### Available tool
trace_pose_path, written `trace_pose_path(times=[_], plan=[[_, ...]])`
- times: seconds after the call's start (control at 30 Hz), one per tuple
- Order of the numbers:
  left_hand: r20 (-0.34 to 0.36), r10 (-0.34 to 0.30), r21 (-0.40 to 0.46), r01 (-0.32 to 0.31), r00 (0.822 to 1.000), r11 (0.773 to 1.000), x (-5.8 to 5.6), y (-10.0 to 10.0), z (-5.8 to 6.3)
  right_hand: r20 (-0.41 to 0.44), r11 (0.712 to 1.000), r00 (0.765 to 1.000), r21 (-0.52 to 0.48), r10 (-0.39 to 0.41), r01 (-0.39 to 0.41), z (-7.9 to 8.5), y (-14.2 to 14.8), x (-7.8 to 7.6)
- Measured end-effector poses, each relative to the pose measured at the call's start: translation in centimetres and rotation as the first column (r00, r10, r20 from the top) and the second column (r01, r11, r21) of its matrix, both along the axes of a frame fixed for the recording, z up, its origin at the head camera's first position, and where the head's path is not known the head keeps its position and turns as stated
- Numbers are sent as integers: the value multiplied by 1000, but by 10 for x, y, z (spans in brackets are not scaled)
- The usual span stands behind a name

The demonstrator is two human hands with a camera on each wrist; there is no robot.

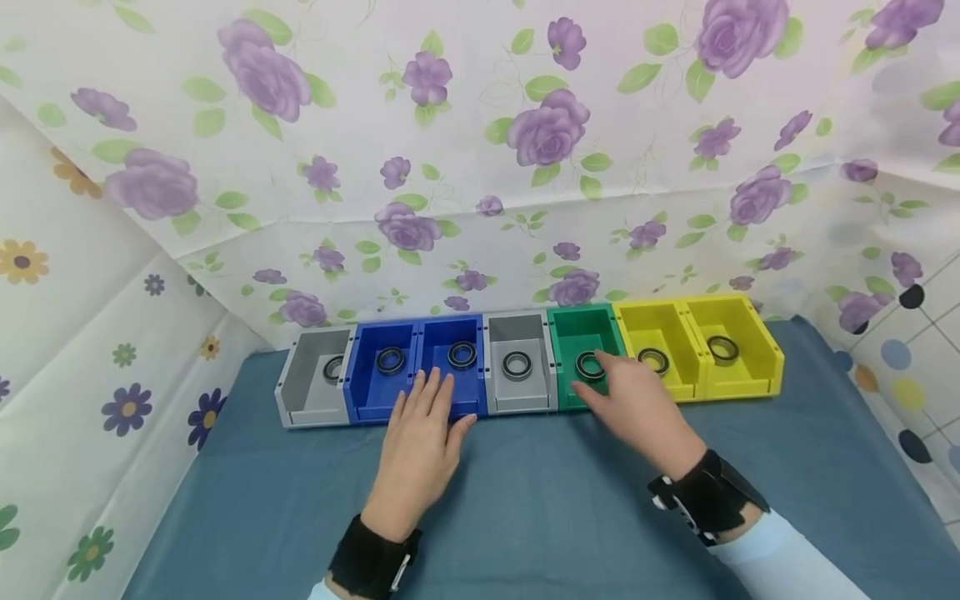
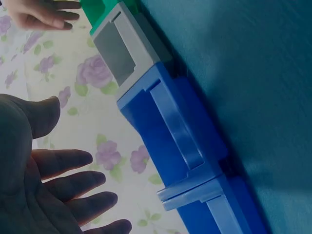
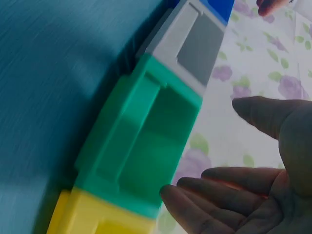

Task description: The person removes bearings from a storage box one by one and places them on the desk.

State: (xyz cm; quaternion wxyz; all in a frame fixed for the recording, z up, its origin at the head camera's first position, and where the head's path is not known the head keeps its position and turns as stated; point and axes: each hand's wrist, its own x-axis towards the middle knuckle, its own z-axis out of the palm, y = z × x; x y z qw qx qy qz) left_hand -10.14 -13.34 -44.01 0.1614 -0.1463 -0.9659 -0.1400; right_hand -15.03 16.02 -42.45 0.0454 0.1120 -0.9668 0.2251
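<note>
Bins [image 1: 318,410] stood side by side along the back of the blue cloth [image 1: 510,508]: grey, two blue, grey, green, two yellow from left to right. Their low fronts faced the person, probably so that each could be reached into without lifting it. One dark ring lay in each, kept apart by the walls between.

The right hand [image 1: 637,408] hung over the green bin [image 1: 581,325], thumb and forefinger parted, a gap that seemed suited to the width of the ring [image 1: 580,367] lying inside. Nothing was gripped; whether the forefinger touched that ring was hard to tell, since the finger overlapped it in the head view.

The left hand [image 1: 418,446], palm down and fingers straight, also held nothing. It reached over the front of the right-hand blue bin [image 1: 471,390], whose ring [image 1: 452,357] lay just beyond the fingertips.
</note>
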Motion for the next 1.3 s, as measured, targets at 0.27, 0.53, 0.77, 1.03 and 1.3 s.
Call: trace_pose_path(times=[0.27, 0.53, 0.77, 1.03, 1.3], plan=[[37, 4, -29, -3, 999, 1000, 2, 2, -5, -1, 1000, 1000, -13, -7, 7, -8, -30, -13], [31, 7, -54, -6, 999, 999, 1, -7, -5, 31, 998, 999, -43, -42, 44, -17, -45, -27], [-45, 25, -42, -27, 999, 999, -9, -40, 7, 104, 990, 993, -121, -60, 73, -20, -51, -36], [-105, 75, 11, -74, 992, 997, -38, -91, 23, 123, 989, 990, -123, -65, 80, -20, -51, -47], [-44, 197, 66, -194, 979, 979, -65, -134, 23, 225, 985, 971, -132, -84, 116, -16, -49, -54]])
